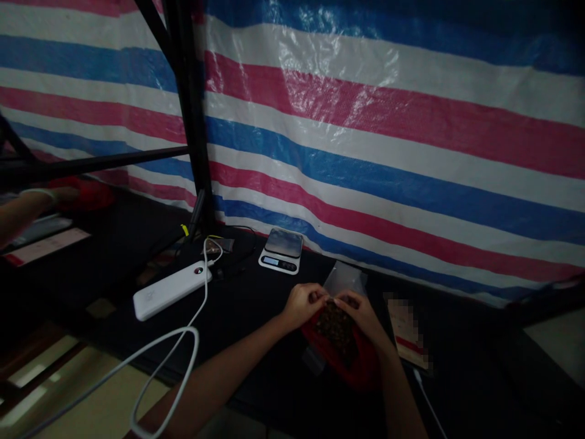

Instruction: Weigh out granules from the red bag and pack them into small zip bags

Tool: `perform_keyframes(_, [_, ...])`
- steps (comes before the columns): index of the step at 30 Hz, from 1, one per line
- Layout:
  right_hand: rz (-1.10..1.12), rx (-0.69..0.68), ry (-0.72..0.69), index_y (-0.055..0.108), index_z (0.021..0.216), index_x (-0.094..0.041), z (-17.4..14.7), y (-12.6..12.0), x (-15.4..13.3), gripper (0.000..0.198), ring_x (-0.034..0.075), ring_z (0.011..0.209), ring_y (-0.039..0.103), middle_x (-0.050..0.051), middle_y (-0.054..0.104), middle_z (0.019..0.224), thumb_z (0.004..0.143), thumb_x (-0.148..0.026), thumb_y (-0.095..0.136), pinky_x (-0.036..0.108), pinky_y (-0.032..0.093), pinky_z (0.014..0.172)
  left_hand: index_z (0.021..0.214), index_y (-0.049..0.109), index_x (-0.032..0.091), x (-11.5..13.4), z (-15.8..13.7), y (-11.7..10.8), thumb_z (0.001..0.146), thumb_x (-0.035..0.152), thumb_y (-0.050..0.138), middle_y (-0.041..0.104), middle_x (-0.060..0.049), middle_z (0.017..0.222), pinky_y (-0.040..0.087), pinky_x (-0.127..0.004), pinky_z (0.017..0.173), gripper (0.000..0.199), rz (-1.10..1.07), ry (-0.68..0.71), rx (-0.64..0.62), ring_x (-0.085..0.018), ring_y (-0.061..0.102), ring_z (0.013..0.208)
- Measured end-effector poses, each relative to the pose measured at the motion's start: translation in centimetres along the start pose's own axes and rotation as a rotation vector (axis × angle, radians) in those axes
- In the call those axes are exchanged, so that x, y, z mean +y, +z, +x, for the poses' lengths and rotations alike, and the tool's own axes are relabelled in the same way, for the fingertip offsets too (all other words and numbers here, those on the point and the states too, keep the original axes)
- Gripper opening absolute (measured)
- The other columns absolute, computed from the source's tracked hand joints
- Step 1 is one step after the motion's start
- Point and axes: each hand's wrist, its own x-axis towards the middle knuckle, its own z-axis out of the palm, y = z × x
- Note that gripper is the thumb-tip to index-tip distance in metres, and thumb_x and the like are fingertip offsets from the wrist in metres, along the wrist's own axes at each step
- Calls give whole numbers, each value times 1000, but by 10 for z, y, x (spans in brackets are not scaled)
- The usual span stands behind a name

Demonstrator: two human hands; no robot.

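Observation:
My left hand and my right hand meet above a red bag, fingertips pinched close together. Whatever lies between the fingers is too small and dark to make out. Dark brown loose pieces fill the bag's open top, just under my hands. Directly behind my fingers is a clear plastic bag; whether they touch it I cannot tell. A white kitchen scale with a lit display stands beyond my left hand.
A white power bank with a looping white cable lies left on the black table. A small packet rests behind it. At right is a printed card. Another person's hand reaches in at far left, behind a black post.

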Motion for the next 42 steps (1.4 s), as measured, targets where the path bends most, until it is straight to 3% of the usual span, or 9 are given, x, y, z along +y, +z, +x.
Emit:
perform_keyframes(6, [3, -7, -12, 63, 70, -16, -2, 2, -3, 26, 17, 69, 57, 3, 63, 70, 66, -41, 61, 27, 44, 65, 81, 63, 17, 3, 0, -1, 78, 38, 47, 62, 2, 68, 37, -18, 56, 27, 53, 1, -61, -8, 52, 58])
perform_keyframes(12, [-78, 46, -40, 64, 73, -16, 1, 7, -1, 23, 19, 71, 58, 5, 66, 73, 66, -37, 61, 29, 44, 68, 84, 61, 19, 4, -1, -7, 82, 34, 42, 62, 2, 79, 37, -18, 64, 24, 113, 49, -94, -10, 54, 71])
perform_keyframes(19, [-90, 135, -17, 64, 67, -15, 1, 10, 3, 25, 18, 62, 59, 6, 66, 66, 64, -39, 62, 28, 45, 61, 81, 60, 18, 6, -1, -5, 84, 33, 39, 59, 0, 75, 38, -19, 63, 27, 176, 66, -103, -10, 53, 68])
perform_keyframes(27, [87, 181, 3, 65, 59, -16, 5, 1, 4, 26, 21, 58, 59, 6, 66, 60, 53, -42, 66, 29, 46, 56, 93, 61, 22, 2, -1, -9, 86, 26, 33, 64, 1, 90, 38, -20, 76, 29, 95, 89, -112, -12, 57, 85])
perform_keyframes(36, [149, 130, 27, 67, 63, -16, 2, -2, 5, 27, 21, 60, 60, 4, 66, 60, 53, -40, 66, 27, 46, 56, 66, 62, 18, -3, -1, -4, 85, 24, 33, 64, 2, 67, 38, -19, 71, 36, 104, 28, -69, -10, 57, 69])
perform_keyframes(39, [142, 162, 53, 68, 79, -15, 1, -3, 3, 35, 21, 58, 60, 5, 66, 61, 57, -41, 65, 27, 46, 51, 68, 63, 17, -12, -1, -2, 85, 32, 33, 63, 1, 64, 39, -19, 66, 38, -2, 7, -70, -10, 56, 61])
perform_keyframes(42, [221, 183, 52, 61, 93, -15, 1, -3, 5, 43, 21, 64, 62, 6, 68, 73, 58, -39, 66, 27, 48, 56, 81, 63, 13, -18, 3, 1, 85, 44, 28, 63, -1, 61, 39, -18, 52, 47, -220, -75, -203, -8, 50, 46])
